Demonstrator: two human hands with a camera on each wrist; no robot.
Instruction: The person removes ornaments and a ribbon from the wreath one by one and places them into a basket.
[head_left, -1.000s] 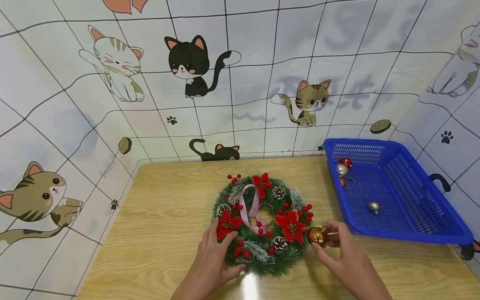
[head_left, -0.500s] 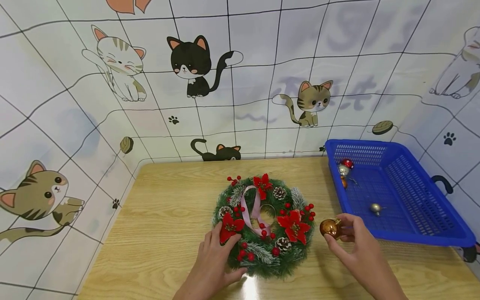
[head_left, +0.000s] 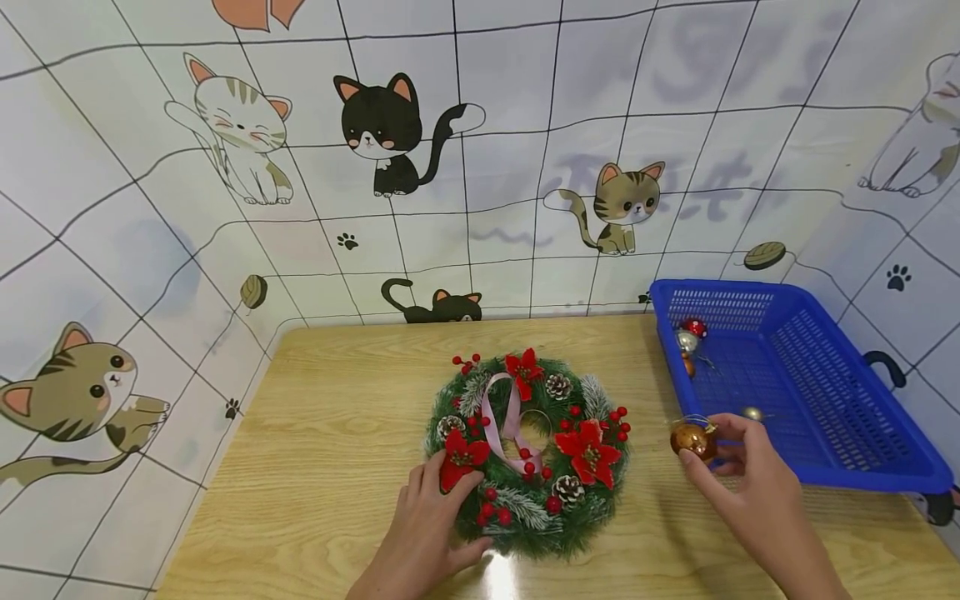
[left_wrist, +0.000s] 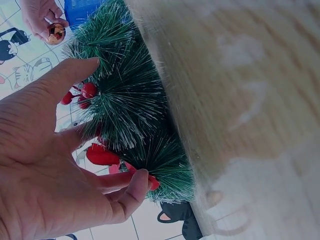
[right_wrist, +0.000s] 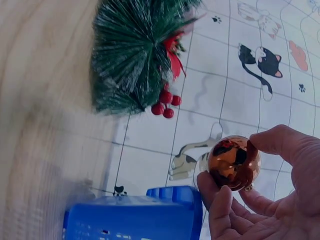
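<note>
A green Christmas wreath (head_left: 517,504) lies on the table, decorated with red poinsettias, berries, pine cones and frosted sprigs. A pink ribbon (head_left: 491,421) loops over its middle. My left hand (head_left: 426,521) holds the wreath's near left edge. Its fingers lie by a red poinsettia (head_left: 463,458); in the left wrist view the thumb is apart from them, along the green bristles. My right hand (head_left: 761,492) pinches a shiny copper-coloured Christmas ball (head_left: 692,442) in the air, between the wreath and the blue basket (head_left: 675,379). The right wrist view shows thumb and fingers around the ball (right_wrist: 232,162).
The blue basket stands at the right of the wooden table (head_left: 337,417). Inside it are a red ornament (head_left: 696,327), a silver one (head_left: 686,341), an orange one (head_left: 688,365) and a small pale-gold one (head_left: 752,413). Cat-printed cloth (head_left: 510,167) encloses the back and sides.
My right hand has moved the copper ball away from the wreath's right edge, rightward and slightly up toward the basket. The left hand stays at the wreath.
</note>
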